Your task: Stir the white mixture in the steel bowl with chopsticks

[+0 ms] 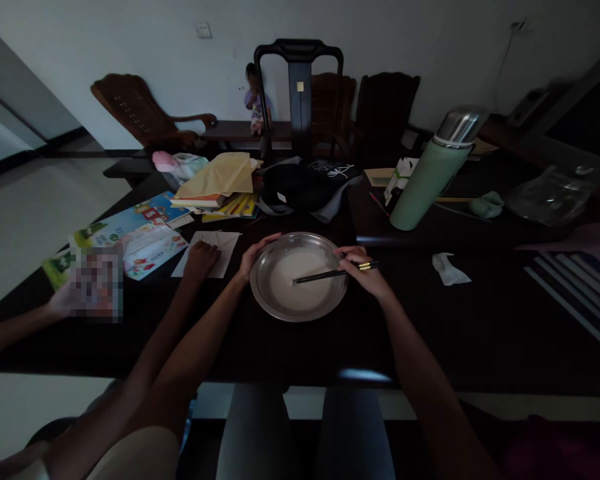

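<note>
- Two hands of the wearer are at the metal bowl (259, 293), which sits midway along the desk (290, 360), set back from its near edge.
- The left hand (254, 259) curves against the bowl's left rim; its fingers are partly hidden there, so I cannot tell whether it pinches or only steadies.
- The right hand (359, 265) pinches black, gold-banded chopsticks (320, 275) above the right rim; their tips meet a pale mixture (300, 297), its depth unclear.
- Toward the left edge, another person's hand (203, 259) rests on white paper (229, 250), covering part of it; farther left, a hand (66, 299) holds something blurred into blocks.
- Right of the bowl lies a crumpled tissue (451, 270).
- Flat, pale-edged items (575, 297) at the right are cut off by the view.
- Beyond the far edge, a chair (300, 100) partly hides a seated person (255, 107).
</note>
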Tool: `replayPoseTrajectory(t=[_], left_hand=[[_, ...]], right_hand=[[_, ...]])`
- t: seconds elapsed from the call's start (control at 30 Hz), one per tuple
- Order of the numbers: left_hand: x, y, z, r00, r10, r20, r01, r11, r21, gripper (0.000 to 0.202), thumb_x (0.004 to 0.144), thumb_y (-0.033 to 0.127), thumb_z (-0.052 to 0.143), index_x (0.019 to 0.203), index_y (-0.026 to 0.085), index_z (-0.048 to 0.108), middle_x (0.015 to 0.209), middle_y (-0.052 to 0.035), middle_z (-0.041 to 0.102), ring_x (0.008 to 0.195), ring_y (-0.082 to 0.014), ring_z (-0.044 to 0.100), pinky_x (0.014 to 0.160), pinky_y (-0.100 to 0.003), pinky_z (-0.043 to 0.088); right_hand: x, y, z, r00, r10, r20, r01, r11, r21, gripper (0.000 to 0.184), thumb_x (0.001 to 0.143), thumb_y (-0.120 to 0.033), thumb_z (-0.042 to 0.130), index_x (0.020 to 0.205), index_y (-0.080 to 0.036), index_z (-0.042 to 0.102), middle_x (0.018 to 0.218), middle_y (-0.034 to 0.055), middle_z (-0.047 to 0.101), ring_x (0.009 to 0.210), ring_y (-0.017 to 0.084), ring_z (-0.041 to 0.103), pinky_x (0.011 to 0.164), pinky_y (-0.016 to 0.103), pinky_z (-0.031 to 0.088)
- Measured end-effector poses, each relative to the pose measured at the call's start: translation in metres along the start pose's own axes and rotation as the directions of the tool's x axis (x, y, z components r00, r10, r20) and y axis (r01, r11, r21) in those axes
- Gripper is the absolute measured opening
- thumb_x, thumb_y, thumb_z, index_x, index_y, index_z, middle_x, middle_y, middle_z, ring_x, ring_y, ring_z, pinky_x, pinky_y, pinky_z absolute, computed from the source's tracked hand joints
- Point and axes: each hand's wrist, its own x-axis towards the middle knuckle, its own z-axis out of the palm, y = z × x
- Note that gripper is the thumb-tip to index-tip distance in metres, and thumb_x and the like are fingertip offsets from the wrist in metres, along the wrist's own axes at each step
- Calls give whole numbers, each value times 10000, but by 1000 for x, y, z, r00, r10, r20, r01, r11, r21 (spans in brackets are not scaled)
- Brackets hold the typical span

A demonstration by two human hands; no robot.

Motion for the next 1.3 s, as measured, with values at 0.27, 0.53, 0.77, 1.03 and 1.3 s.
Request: replayPoseTrajectory(t=[0.27, 0.53, 0.77, 1.03, 1.3], left_hand=[[4, -5, -11, 999, 33, 13, -33, 999, 20, 328, 845, 486, 548, 907, 219, 728, 915, -66, 719, 1137, -396, 567, 918, -499, 506], [12, -22, -26, 998, 3, 59, -8, 997, 71, 337, 860, 481, 517, 894, 222, 730, 984, -44, 718, 1189, -394, 526, 978, -510, 440], [21, -24, -133, 996, 91, 5, -89, 956, 280, 119, 687, 187, 685, 598, 225, 616, 885, -75, 709, 1394, -397, 275, 1178, -514, 91], [32, -35, -168, 993, 5, -116, 15, 985, 171, 245, 607, -7, 596, 682, 220, 649, 979, -106, 692, 1471, -292, 110, 1180, -461, 164], [31, -57, -60, 986, -134, 95, 148, 977, -153, 393, 801, 379, 578, 1104, 159, 701, 1217, -86, 652, 1283, -355, 467, 1094, -467, 340]], right_hand=[[0, 3, -12, 986, 1, -168, 0, 1000, 7, 396, 918, -469, 493, 616, -257, 635, 1014, 31, 710, 1052, 250, 549, 979, 482, 390], [1, 1, 2, 996, -19, -82, 15, 999, -51, 282, 844, -474, 617, 651, -270, 643, 1064, 22, 704, 1059, 256, 540, 967, 479, 398], [0, 0, -8, 997, -15, -78, 19, 999, 50, 390, 919, -452, 502, 607, -261, 637, 994, 23, 724, 1049, 243, 548, 965, 460, 402], [1, 4, -8, 986, 7, -166, -13, 999, -34, 357, 891, -486, 536, 634, -267, 651, 1029, 24, 720, 1047, 253, 547, 982, 485, 388], [1, -1, 0, 1000, -6, -12, 6, 999, -50, 296, 857, -491, 592, 673, -272, 667, 1101, 20, 709, 1083, 252, 545, 983, 478, 396]])
